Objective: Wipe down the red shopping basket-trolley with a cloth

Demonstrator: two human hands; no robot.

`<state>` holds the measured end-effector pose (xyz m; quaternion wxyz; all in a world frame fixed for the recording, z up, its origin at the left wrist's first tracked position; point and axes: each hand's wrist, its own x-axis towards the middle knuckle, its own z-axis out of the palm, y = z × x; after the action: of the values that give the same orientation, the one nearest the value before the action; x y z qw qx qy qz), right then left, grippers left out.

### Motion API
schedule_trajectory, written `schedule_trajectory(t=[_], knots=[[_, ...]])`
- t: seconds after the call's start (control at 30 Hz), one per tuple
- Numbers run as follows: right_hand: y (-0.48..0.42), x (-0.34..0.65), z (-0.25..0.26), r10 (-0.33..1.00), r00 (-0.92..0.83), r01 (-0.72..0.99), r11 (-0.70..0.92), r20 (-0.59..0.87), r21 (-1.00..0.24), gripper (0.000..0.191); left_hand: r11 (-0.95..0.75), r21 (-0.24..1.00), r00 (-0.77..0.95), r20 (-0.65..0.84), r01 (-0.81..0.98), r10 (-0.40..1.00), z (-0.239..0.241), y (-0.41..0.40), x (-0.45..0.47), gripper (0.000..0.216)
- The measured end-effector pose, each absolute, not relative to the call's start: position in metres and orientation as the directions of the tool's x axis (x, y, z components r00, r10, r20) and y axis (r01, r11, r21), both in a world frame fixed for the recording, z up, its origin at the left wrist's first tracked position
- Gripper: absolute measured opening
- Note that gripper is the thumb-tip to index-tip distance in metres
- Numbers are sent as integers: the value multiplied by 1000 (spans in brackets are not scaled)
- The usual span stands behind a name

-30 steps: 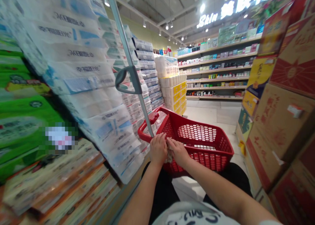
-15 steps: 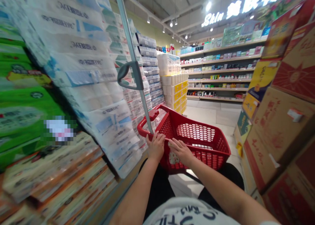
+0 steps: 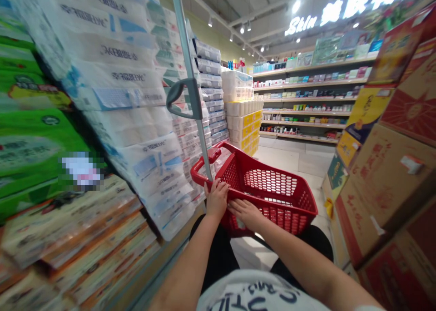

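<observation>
A red plastic rolling shopping basket [image 3: 272,201] stands tilted on the floor between my knees. Its grey pull handle [image 3: 185,100] rises on a long metal pole at the left end. My left hand [image 3: 217,201] is closed over the basket's near rim, close to the foot of the pole. Beside it, my right hand [image 3: 245,213] lies against the outside of the near wall with its fingers stretched out. A pale patch shows just under those fingers; what it is I cannot make out. The main compartment holds nothing that I can see.
Tall stacks of wrapped paper rolls [image 3: 136,93] and green packs [image 3: 34,134] line the left. Cardboard cartons [image 3: 388,175] are piled on the right. Ahead, a tiled floor [image 3: 282,154] leads to shelves of small goods [image 3: 309,93] under a lit sign.
My right hand has slid slightly down and left along the basket wall, covering most of a pale patterned thing seen there before. My left hand stays on the rim. The view has shifted slightly.
</observation>
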<state>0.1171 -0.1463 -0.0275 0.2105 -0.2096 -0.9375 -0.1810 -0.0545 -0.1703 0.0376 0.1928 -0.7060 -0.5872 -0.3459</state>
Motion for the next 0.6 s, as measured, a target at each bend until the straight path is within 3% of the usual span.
schedule_trajectory(t=[0.17,0.37,0.6], knots=[[-143,112,-20,256,-763,532,771,594,351,40,-229,133,72,700,964,710,37,-172,-55,27],[-137,132,-52,371,-741,608,725,559,324,35,-222,132,65,707,966,704,38,-175,-54,28],[-142,121,-31,372,-740,591,758,561,276,41,-212,143,50,706,967,707,39,-175,-52,28]])
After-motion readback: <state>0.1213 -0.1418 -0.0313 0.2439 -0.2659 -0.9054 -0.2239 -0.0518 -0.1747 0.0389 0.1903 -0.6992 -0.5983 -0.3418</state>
